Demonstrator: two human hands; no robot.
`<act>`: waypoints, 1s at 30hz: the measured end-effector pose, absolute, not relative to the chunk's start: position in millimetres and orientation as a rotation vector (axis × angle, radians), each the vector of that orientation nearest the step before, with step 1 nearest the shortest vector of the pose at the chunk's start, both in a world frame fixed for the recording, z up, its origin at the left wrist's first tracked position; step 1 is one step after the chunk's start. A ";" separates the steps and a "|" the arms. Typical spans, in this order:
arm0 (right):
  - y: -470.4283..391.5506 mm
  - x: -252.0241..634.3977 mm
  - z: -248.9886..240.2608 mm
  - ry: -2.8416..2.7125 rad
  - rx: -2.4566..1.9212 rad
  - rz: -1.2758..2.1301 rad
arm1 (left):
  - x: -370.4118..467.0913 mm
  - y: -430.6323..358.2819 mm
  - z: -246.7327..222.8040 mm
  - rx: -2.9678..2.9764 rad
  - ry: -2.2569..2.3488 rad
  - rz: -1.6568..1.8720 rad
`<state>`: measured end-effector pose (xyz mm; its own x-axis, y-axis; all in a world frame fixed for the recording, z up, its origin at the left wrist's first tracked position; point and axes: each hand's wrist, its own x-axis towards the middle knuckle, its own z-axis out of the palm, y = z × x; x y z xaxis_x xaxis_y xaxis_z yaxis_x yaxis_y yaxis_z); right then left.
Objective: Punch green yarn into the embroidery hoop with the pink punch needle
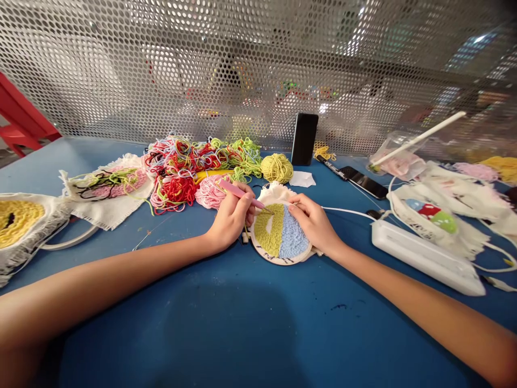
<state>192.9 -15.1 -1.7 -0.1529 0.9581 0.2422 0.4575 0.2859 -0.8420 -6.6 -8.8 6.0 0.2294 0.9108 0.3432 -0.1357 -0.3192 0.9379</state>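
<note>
In the head view, my left hand (231, 218) is closed around a pink punch needle (231, 187), its tip down at the yellow-green loops. Below it lies a round embroidery hoop (285, 262) with white cloth. Its loops (294, 237) are yellow-green on the left half and light blue on the right, with a small pale gap in the green. My right hand (315, 222) grips the hoop's right side, fingers over the blue loops and thumb hidden. Just behind the hoop sit a yellow-green yarn ball (277, 168) and pink yarn (211, 192).
A tangled multicoloured yarn heap (189, 161) lies at the back. A phone (304, 139) stands against the perforated metal panel (226, 64); another phone (365, 182) lies flat. At right are a white power strip (426, 258) and a hooped piece (432, 213); yellow looped work (20, 215) is at left.
</note>
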 end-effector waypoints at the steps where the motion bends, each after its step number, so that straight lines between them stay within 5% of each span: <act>1: -15.8 193.0 -1.8 -1.753 -1.281 0.771 | -6.6 -9.0 5.5 1.502 0.768 1.292; 17: -27.0 195.0 -0.1 -1.742 -1.160 0.611 | -0.5 -2.5 4.7 2.404 0.802 1.113; 30: -10.3 199.6 -2.3 -1.593 -1.146 0.972 | -5.9 -0.5 3.4 1.765 0.735 1.257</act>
